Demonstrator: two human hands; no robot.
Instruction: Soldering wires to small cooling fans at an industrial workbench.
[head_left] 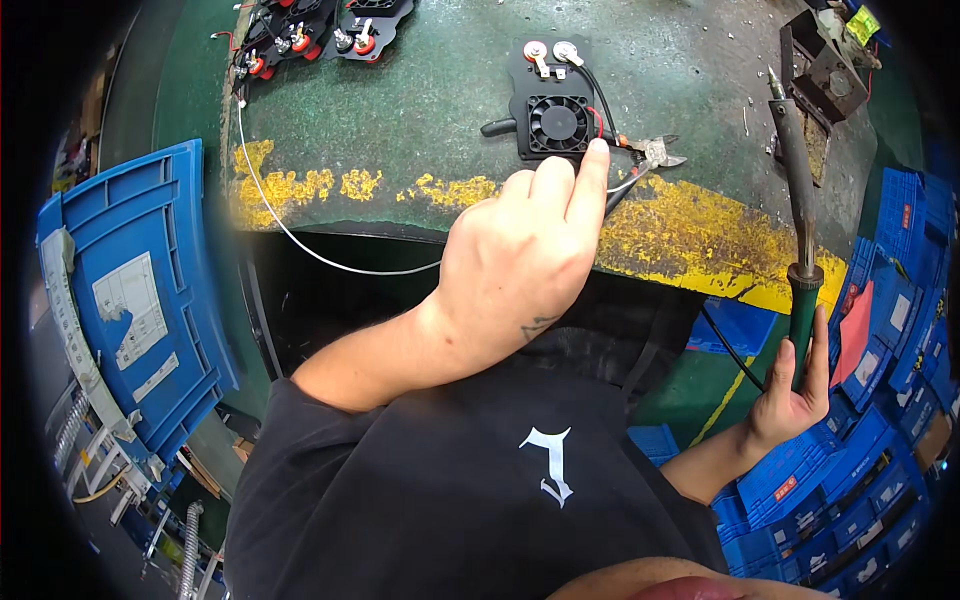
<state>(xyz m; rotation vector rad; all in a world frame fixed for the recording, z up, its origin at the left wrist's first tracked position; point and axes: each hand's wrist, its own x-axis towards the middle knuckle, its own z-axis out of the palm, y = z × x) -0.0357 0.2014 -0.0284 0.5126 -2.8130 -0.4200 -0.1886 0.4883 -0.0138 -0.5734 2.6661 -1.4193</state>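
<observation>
My left hand (525, 235) reaches over the bench's front edge, fingers curled and index finger stretched towards a black panel (522, 72). A thin silvery-grey wire (345, 269) runs into this hand from the left and comes out beyond the fingers; the grip itself is hidden. On the panel sit a small black fan (558, 122) and two round terminals, with black and red leads. Cutting pliers (656, 152) lie by the panel's lower right, jaws pointing right. At the right, my right hand (790, 400) grips the green handle of a soldering iron (797, 190), its tip upward.
More black panels (375, 28) with terminals lie at the bench's far left. A rusty metal holder (825, 75) stands at the far right. Blue crates (130, 300) flank the green bench (400, 130), which has a worn yellow front edge. A black cord (728, 345) trails near my right hand.
</observation>
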